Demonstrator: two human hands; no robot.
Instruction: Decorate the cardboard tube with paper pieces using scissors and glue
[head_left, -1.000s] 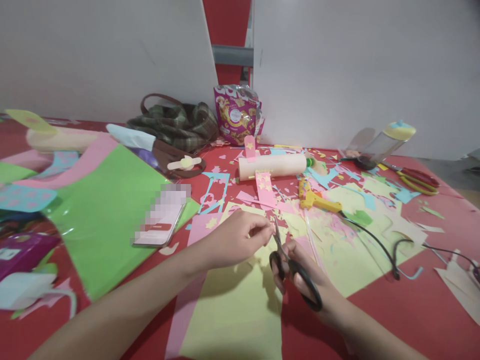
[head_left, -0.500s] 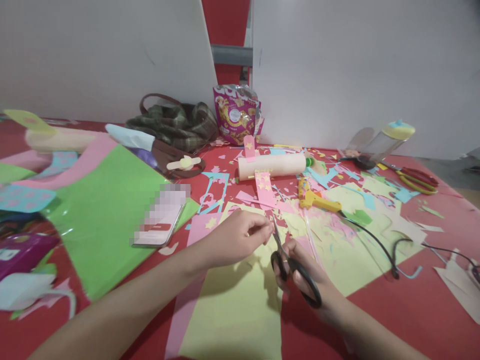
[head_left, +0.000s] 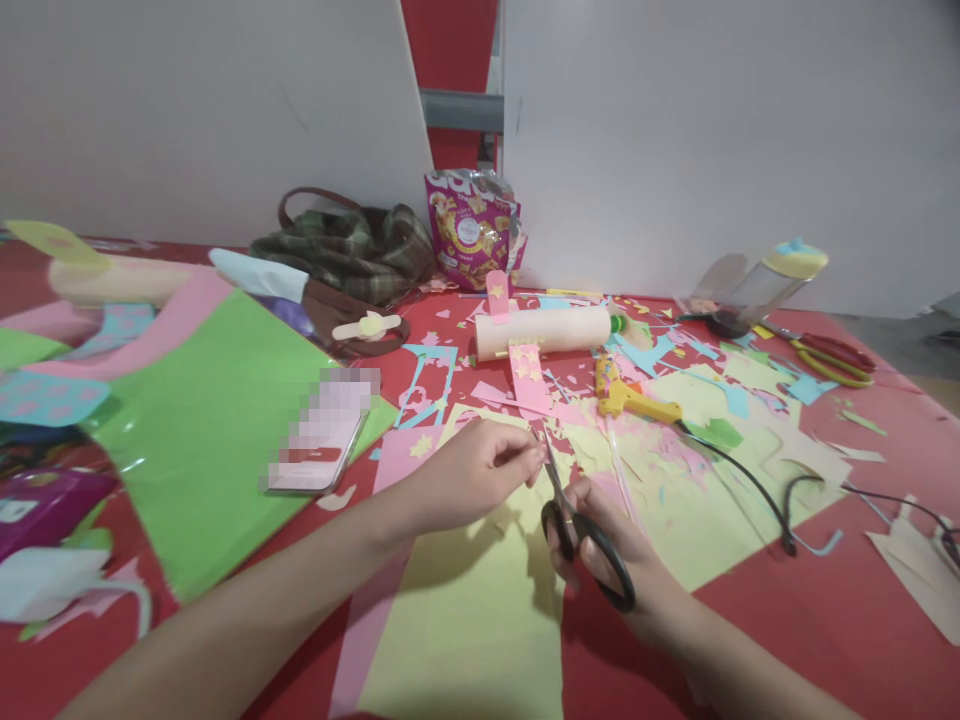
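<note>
My right hand (head_left: pixel 611 540) is closed around the black handles of a pair of scissors (head_left: pixel 560 500), its blades pointing away from me and slightly parted. Just left of the blades, my left hand (head_left: pixel 487 475) pinches with thumb and forefinger; whatever is between the fingertips is too small to make out. Below both hands lies a yellow paper sheet (head_left: pixel 465 620), overlapping a pink sheet (head_left: pixel 360 640). Beyond them rests a cream paper tube (head_left: pixel 555 333) with pink star-patterned strips (head_left: pixel 527 375) on it.
A yellow glue gun (head_left: pixel 637 402) with a black cord lies right of centre among paper scraps. On the left, a phone (head_left: pixel 322 450) rests on a green sheet (head_left: pixel 202 470). Further back are a snack bag (head_left: pixel 472 230), a plaid bag (head_left: pixel 352 250), a clear bottle (head_left: pixel 769 285) and red-handled pliers (head_left: pixel 836 355).
The scissors have shifted a little, with the lower handle loop slightly further left and the blades more parted. My left hand stays in nearly the same place.
</note>
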